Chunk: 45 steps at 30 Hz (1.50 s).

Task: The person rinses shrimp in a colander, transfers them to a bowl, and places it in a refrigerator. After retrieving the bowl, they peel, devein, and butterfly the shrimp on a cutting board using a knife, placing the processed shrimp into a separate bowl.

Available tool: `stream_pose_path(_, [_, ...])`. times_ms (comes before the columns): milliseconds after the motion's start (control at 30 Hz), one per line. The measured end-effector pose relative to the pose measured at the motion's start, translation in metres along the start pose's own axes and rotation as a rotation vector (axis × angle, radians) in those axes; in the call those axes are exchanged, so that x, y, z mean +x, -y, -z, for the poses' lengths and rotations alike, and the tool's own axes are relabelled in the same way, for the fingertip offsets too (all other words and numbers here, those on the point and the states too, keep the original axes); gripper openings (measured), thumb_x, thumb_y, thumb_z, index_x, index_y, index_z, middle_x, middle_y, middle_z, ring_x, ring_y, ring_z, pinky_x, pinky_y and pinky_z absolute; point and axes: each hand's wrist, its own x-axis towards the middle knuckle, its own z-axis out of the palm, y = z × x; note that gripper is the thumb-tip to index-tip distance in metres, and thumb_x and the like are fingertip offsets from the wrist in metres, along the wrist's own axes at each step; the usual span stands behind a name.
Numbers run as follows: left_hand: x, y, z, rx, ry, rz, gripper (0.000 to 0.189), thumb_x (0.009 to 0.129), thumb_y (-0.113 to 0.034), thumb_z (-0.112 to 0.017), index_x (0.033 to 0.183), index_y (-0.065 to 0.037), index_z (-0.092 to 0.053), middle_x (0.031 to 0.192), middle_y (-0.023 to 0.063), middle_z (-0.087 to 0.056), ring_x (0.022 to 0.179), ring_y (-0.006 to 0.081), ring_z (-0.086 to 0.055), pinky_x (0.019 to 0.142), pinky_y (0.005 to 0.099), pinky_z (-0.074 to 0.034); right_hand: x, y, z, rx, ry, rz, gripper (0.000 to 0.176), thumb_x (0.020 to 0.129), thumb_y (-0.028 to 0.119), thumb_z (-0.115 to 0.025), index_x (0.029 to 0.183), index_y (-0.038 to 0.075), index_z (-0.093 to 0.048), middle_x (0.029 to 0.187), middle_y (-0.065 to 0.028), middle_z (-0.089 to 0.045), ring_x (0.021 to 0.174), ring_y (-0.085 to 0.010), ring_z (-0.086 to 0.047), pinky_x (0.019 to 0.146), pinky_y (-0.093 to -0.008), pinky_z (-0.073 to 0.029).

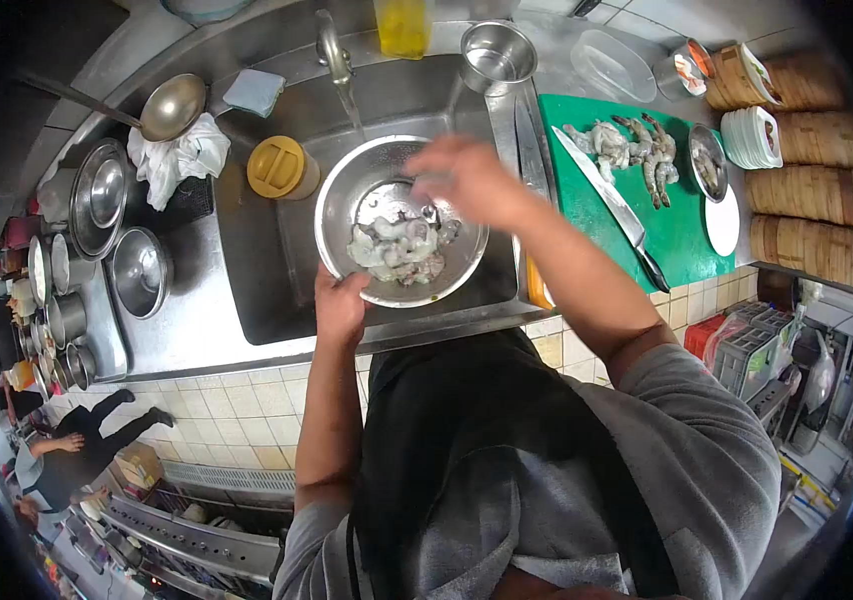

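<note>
1. Closest to me, the person's left hand [339, 305] is clenched on the near rim of the metal bowl [347, 190], thumb hooked over the edge, and holds it in the sink [262, 255].
2. Just beyond those fingers, in the bottom of the bowl, lies a pale heap of shrimp [402, 248]. They look peeled and wet.
3. Above the heap hangs the right hand [469, 180], fingers pointing down into the bowl. It is blurred, so I cannot tell whether they grip a shrimp or are loose.
4. Past the right fingertips, a thin stream of water falls from the tap [335, 52] into the far side of the bowl.
5. Left of the left fingers, on the sink floor, stands a yellow-lidded tub [280, 166]. Beyond it are a white cloth [179, 155] and a ladle [173, 106].
6. Right of the right hand sits a green cutting board [692, 235] with a long knife [609, 200] along its near edge.
7. On the board's far end lie more shrimp [637, 150], greyer, with legs and tails showing, beside a small steel dish [709, 160].
8. As I judge it, the batch in the bowl is shelled and getting its rinse, while the ones on the board look not yet shelled. So a fair share appears to be left.
9. Farthest right are stacked bamboo steamers [817, 190].
</note>
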Motion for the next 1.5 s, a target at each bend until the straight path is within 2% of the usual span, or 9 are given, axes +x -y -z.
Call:
stream_pose_path(100, [0.007, 0.023, 0.018, -0.149, 0.029, -0.157, 0.058, 0.077, 0.004, -0.059, 0.134, -0.002, -0.050, 0.114, 0.0137, -0.066, 0.094, 0.0269, -0.069, 0.068, 0.0368, -0.060, 0.025, -0.047, 0.040, -0.463, -0.331, -0.257, 0.034, 0.092, 0.033, -0.067, 0.118, 0.011, -0.067, 0.124, -0.0158, -0.063, 0.117, -0.0347, -0.059, 0.099, -0.0431, -0.050])
stream_pose_path(133, [-0.008, 0.003, 0.013, -0.147, -0.007, 0.006, 0.061, 0.075, 0.007, -0.055, 0.135, 0.001, -0.050, 0.125, 0.0118, -0.063, 0.113, 0.0246, -0.062, 0.098, 0.0356, -0.049, 0.031, -0.069, 0.040, -0.614, -0.388, -0.414, 0.033, 0.093, 0.033, -0.066, 0.117, 0.011, -0.067, 0.124, -0.0156, -0.064, 0.117, -0.0348, -0.059, 0.099, -0.0433, -0.050])
stream_pose_path(267, [-0.016, 0.015, 0.040, -0.143, -0.053, -0.034, 0.062, 0.075, 0.008, -0.054, 0.137, 0.001, -0.049, 0.125, 0.0142, -0.062, 0.114, 0.0271, -0.062, 0.095, 0.0376, -0.052, 0.046, -0.101, 0.064, -0.584, -0.069, -0.483, 0.031, 0.096, 0.033, -0.062, 0.117, 0.011, -0.066, 0.118, -0.0155, -0.067, 0.106, -0.0371, -0.063, 0.098, -0.0442, -0.051])
stream_pose_path(500, [-0.051, -0.008, 0.066, -0.169, -0.161, -0.006, 0.063, 0.076, 0.011, -0.050, 0.139, 0.003, -0.044, 0.129, 0.0191, -0.058, 0.116, 0.0333, -0.061, 0.097, 0.0421, -0.053, 0.018, -0.025, 0.065, 1.226, -0.539, -0.268, 0.039, 0.105, 0.038, -0.052, 0.113, 0.001, -0.060, 0.091, -0.0118, -0.065, 0.075, -0.0209, -0.064, 0.071, -0.0383, -0.058])
stream_pose_path(567, [-0.056, -0.012, 0.070, -0.131, -0.240, 0.004, 0.064, 0.076, 0.011, -0.049, 0.139, 0.004, -0.043, 0.130, 0.0207, -0.057, 0.117, 0.0346, -0.061, 0.100, 0.0420, -0.051, 0.012, -0.041, 0.035, 1.224, -0.245, -0.854, 0.037, 0.104, 0.038, -0.055, 0.107, 0.001, -0.062, 0.087, -0.0098, -0.065, 0.064, -0.0182, -0.061, 0.065, -0.0360, -0.057])
stream_pose_path(967, [-0.037, 0.003, 0.049, -0.158, -0.143, -0.005, 0.058, 0.078, 0.008, -0.053, 0.135, -0.001, -0.049, 0.120, 0.0147, -0.062, 0.103, 0.0285, -0.067, 0.076, 0.0378, -0.059, 0.045, -0.124, 0.071, -0.510, -0.181, -0.352, 0.027, 0.094, 0.035, -0.063, 0.108, 0.012, -0.072, 0.110, -0.0165, -0.066, 0.106, -0.0365, -0.064, 0.089, -0.0474, -0.052])
stream_pose_path(1100, [-0.023, 0.006, 0.025, -0.244, -0.142, -0.017, 0.057, 0.077, 0.008, -0.054, 0.133, -0.001, -0.052, 0.119, 0.0134, -0.063, 0.102, 0.0262, -0.066, 0.076, 0.0351, -0.057, 0.036, -0.052, 0.087, -0.430, -0.267, -0.349, 0.041, 0.088, 0.031, -0.072, 0.125, 0.015, -0.065, 0.121, -0.0134, -0.063, 0.111, -0.0344, -0.063, 0.096, -0.0447, -0.050])
stream_pose_path(1233, [-0.005, 0.010, 0.003, -0.096, -0.070, -0.110, 0.056, 0.077, 0.008, -0.053, 0.133, 0.001, -0.051, 0.118, 0.0125, -0.064, 0.099, 0.0208, -0.065, 0.079, 0.0313, -0.054, 0.000, 0.044, 0.034, -0.218, 0.386, 0.010, 0.075, 0.079, 0.021, -0.080, 0.146, 0.024, -0.048, 0.144, -0.0161, -0.050, 0.129, -0.0362, -0.052, 0.104, -0.0436, -0.048])
stream_pose_path(1500, [0.016, 0.007, -0.023, -0.120, 0.020, -0.099, 0.051, 0.078, 0.007, -0.055, 0.129, 0.001, -0.050, 0.111, 0.0139, -0.064, 0.086, 0.0208, -0.067, 0.062, 0.0309, -0.058, -0.024, 0.034, -0.053, -0.184, 0.510, 0.056, 0.040, 0.081, 0.009, -0.067, 0.120, 0.018, -0.066, 0.128, -0.0126, -0.056, 0.125, -0.0388, -0.052, 0.094, -0.0462, -0.050])
